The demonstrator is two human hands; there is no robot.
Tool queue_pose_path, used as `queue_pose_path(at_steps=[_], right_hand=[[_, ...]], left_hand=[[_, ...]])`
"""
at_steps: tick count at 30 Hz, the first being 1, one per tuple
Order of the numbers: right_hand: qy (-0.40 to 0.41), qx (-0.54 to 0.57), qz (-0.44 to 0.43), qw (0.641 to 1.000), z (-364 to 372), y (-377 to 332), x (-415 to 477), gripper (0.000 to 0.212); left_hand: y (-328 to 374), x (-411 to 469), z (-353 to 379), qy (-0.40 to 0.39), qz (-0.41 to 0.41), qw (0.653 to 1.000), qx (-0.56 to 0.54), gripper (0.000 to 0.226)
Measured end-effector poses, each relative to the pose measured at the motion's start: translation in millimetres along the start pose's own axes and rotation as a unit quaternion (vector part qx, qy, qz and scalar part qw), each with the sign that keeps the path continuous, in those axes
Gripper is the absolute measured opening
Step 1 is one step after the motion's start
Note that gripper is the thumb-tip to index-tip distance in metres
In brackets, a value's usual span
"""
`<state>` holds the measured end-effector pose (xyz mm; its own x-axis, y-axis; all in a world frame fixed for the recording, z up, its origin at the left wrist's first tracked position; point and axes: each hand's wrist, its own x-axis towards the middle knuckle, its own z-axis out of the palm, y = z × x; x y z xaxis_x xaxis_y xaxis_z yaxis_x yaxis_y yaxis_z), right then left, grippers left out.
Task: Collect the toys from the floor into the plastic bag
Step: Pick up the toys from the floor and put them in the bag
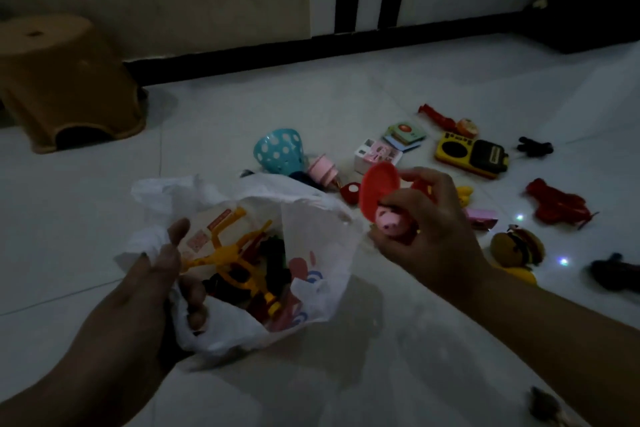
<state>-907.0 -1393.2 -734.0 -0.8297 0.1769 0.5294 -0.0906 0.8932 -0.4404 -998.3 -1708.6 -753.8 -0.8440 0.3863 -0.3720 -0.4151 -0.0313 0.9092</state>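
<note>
A white plastic bag [311,232] lies open on the tiled floor, with a yellow toy frame [235,253] and dark toys inside. My left hand [152,288] grips the bag's near rim. My right hand [429,229] hovers just right of the bag's mouth, shut on a pink pig figure [389,220] and a red round dish [377,189]. Loose toys lie beyond: a blue perforated cup [278,149], a yellow toy radio [471,154], a burger toy [517,246] and a red figure [557,204].
A brown plastic stool [65,80] stands at the far left. A white wall with black stripes and a dark skirting [311,45] runs along the back. Small card boxes [403,137], a pink block [479,217] and dark toys [535,146] are scattered on the right.
</note>
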Motion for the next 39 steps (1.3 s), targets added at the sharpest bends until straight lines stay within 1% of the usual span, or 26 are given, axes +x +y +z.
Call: queue_pose_path(at_steps=[1, 3, 5, 6, 8, 10, 12, 13, 15, 16, 17, 19, 22, 24, 26, 28, 31, 34, 35, 37, 39], right_hand=[[0.017, 0.022, -0.056, 0.998, -2.3, -22.2, 4.7, 0.044], [0.007, 0.058, -0.15, 0.987, 4.1, -57.6, 8.6, 0.04], [-0.049, 0.062, -0.219, 0.973, 23.7, -83.0, 9.9, 0.037], [-0.09, 0.055, -0.232, 0.967, 36.1, -91.4, 10.8, 0.036], [-0.173, 0.035, -0.218, 0.96, 62.7, -101.2, 14.3, 0.038], [-0.25, 0.014, -0.173, 0.953, 87.3, -106.8, 18.5, 0.038], [-0.313, -0.009, -0.108, 0.944, 106.1, -109.8, 23.1, 0.041], [-0.337, -0.028, -0.077, 0.938, 113.9, -110.4, 25.6, 0.045], [-0.361, -0.066, -0.038, 0.929, 124.8, -109.7, 30.6, 0.059], [-0.361, -0.082, -0.032, 0.929, 127.6, -108.7, 32.7, 0.066], [-0.351, -0.097, -0.033, 0.931, 128.4, -107.1, 34.8, 0.072], [-0.322, -0.117, -0.029, 0.939, 123.2, -102.6, 40.3, 0.079], [-0.284, -0.094, 0.029, 0.954, 109.1, -90.6, 56.6, 0.083], [-0.255, -0.091, 0.059, 0.961, 101.0, -82.9, 68.9, 0.091], [-0.258, -0.066, 0.078, 0.961, 94.1, -76.5, 75.9, 0.096], [-0.266, -0.023, 0.074, 0.961, 86.5, -71.9, 76.9, 0.098], [-0.265, -0.004, 0.061, 0.962, 73.9, -61.8, 73.8, 0.1], [-0.252, -0.024, 0.107, 0.962, 64.3, -42.0, 72.4, 0.103], [-0.247, -0.027, 0.121, 0.961, 61.9, -34.2, 73.1, 0.104], [-0.241, -0.037, 0.138, 0.96, 56.7, -17.7, 75.0, 0.105], [-0.238, -0.052, 0.147, 0.959, 48.5, -0.7, 79.6, 0.105]], left_hand=[[8.2, -7.5, 2.5, 0.02, 0.016, 1.0, -0.003, 0.062], [16.0, -14.4, 2.7, 0.017, 0.043, 0.999, 0.007, 0.065], [23.0, -22.8, 6.4, 0.007, 0.04, 0.999, 0.024, 0.072], [26.8, -25.7, 6.5, 0.009, 0.038, 0.999, 0.033, 0.079], [32.7, -35.7, 4.5, 0.005, 0.035, 0.999, 0.024, 0.094], [35.9, -45.0, 0.2, 0.013, 0.034, 0.999, 0.025, 0.105], [35.5, -48.9, -2.1, 0.02, 0.04, 0.999, 0.016, 0.107], [34.0, -50.1, -2.2, 0.009, 0.033, 0.999, 0.014, 0.099], [35.2, -55.7, 0.4, -0.005, 0.007, 1.0, -0.011, 0.059], [35.6, -58.5, 1.2, -0.013, -0.007, 1.0, -0.014, 0.044], [34.1, -60.0, 0.7, -0.02, -0.018, 1.0, -0.008, 0.038], [31.4, -61.5, -0.4, -0.011, -0.035, 0.999, -0.001, 0.035], [29.1, -60.9, 0.3, 0.017, -0.042, 0.999, 0.0, 0.029], [27.4, -58.7, 4.2, 0.036, -0.035, 0.999, 0.006, 0.03], [26.2, -56.5, 10.3, 0.039, -0.014, 0.998, 0.037, 0.028], [24.0, -54.1, 15.3, 0.04, 0.018, 0.996, 0.076, 0.021], [17.9, -49.3, 17.6, 0.038, 0.071, 0.982, 0.171, 0.03], [19.8, -45.1, 22.8, 0.008, 0.107, 0.954, 0.28, 0.042], [22.8, -42.5, 25.0, 0.004, 0.104, 0.95, 0.294, 0.043], [33.6, -33.3, 28.9, 0.013, 0.095, 0.953, 0.287, 0.038], [51.3, -22.6, 36.4, 0.027, 0.088, 0.955, 0.282, 0.043]])
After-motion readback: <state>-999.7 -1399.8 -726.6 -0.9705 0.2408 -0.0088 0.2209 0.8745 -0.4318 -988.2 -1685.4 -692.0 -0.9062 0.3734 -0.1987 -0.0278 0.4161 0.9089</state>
